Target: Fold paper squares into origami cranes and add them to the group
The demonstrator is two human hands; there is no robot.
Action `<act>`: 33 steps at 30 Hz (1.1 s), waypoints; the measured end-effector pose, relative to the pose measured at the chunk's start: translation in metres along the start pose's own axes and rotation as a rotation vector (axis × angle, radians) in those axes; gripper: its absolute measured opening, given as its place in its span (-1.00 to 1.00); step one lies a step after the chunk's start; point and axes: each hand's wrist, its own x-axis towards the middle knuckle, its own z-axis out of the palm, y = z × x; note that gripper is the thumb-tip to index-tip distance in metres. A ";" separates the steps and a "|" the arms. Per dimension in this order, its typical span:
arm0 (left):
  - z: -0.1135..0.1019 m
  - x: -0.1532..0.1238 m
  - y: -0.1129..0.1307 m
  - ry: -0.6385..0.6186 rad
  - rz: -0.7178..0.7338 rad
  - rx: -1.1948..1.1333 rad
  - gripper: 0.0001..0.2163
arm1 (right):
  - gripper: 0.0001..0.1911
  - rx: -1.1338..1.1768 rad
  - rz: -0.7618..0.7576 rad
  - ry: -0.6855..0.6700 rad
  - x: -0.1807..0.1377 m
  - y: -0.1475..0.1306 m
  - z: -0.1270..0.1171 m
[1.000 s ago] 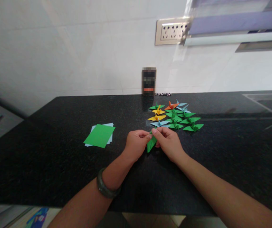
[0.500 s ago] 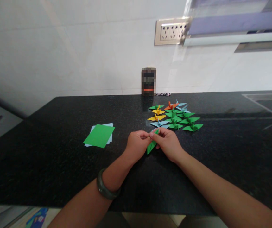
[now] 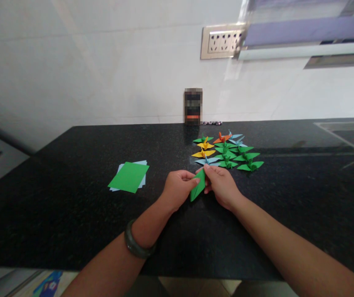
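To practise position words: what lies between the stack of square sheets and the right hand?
In the head view, going rightward from the stack towards the right hand: dark countertop, the left hand, then the folded green paper it pinches.

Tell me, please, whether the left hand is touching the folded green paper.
Touching. The head view shows the left hand with its thumb pressed on the folded green paper.

Folded green sheet [image 3: 198,189], 5 o'clock: is presenting smooth, matt paper | Sheet stack [image 3: 129,177], 8 o'clock: is showing matt paper | Folded birds [image 3: 226,157], 3 o'clock: are displaying creased paper | Counter [image 3: 177,247], 6 o'clock: is shining like polished stone | Wall [image 3: 133,82], 11 o'clock: is showing glossy tile | Socket plate [image 3: 223,40], 1 o'clock: is gleaming like metal
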 end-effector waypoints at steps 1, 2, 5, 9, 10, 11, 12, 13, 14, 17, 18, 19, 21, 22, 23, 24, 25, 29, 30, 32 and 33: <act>0.000 0.000 0.000 0.004 -0.008 -0.016 -0.92 | -0.63 0.006 -0.005 -0.023 0.000 0.000 -0.001; 0.000 0.001 0.000 0.011 -0.014 -0.034 -0.91 | -0.63 -0.002 -0.018 -0.051 0.000 -0.001 -0.002; 0.000 0.002 -0.003 0.010 -0.025 -0.112 -0.86 | -0.68 -0.044 -0.069 -0.085 0.000 0.000 -0.003; 0.000 0.002 -0.005 -0.058 -0.013 -0.212 -0.71 | -0.72 -0.050 -0.130 0.036 0.000 0.003 -0.002; 0.000 0.002 -0.005 -0.060 0.001 -0.221 -0.66 | -0.72 -0.055 -0.148 0.054 0.000 0.003 -0.002; 0.000 0.002 -0.005 -0.054 0.019 -0.223 -0.62 | -0.73 -0.059 -0.163 0.061 0.000 0.003 -0.002; -0.001 0.003 -0.005 -0.048 0.040 -0.220 -0.60 | -0.74 -0.058 -0.170 0.061 0.000 0.003 -0.002; -0.001 0.003 -0.005 -0.044 0.061 -0.213 -0.60 | -0.74 -0.050 -0.167 0.057 0.000 0.003 -0.002; -0.001 0.003 -0.005 -0.045 0.082 -0.205 -0.60 | -0.74 -0.035 -0.156 0.049 0.000 0.002 -0.003; -0.002 0.004 -0.006 -0.065 0.100 -0.220 -0.60 | -0.70 0.016 -0.118 0.040 0.000 0.000 -0.005; -0.002 0.005 -0.007 -0.080 0.087 -0.247 -0.61 | -0.70 0.030 -0.119 0.046 0.000 0.000 -0.005; -0.002 0.005 -0.008 -0.102 0.069 -0.279 -0.63 | -0.69 0.041 -0.130 0.060 0.000 0.000 -0.005; -0.001 0.005 -0.009 -0.155 0.031 -0.341 -0.69 | -0.68 0.056 -0.167 0.095 0.000 0.002 -0.004; -0.001 0.004 -0.009 -0.172 0.017 -0.357 -0.71 | -0.69 0.062 -0.185 0.107 0.000 0.002 -0.003; 0.000 0.004 -0.009 -0.175 0.009 -0.355 -0.72 | -0.70 0.069 -0.199 0.115 -0.001 0.003 -0.002; 0.001 0.003 -0.009 -0.163 0.008 -0.340 -0.73 | -0.70 0.077 -0.206 0.121 -0.002 0.004 -0.001; 0.001 0.003 -0.008 -0.139 0.014 -0.314 -0.74 | -0.70 0.088 -0.202 0.123 -0.002 0.005 0.000; 0.001 0.002 -0.006 -0.027 0.096 -0.174 -0.80 | -0.68 0.150 -0.113 0.083 -0.004 0.003 0.003; 0.000 0.003 -0.006 -0.009 0.122 -0.135 -0.81 | -0.68 0.176 -0.093 0.063 -0.004 0.002 0.003; -0.002 0.003 -0.007 0.007 0.175 -0.030 -0.83 | -0.63 0.221 -0.074 0.032 -0.004 0.000 0.002; -0.004 0.004 -0.007 0.004 0.205 0.042 -0.84 | -0.59 0.227 -0.067 0.016 -0.004 -0.001 0.001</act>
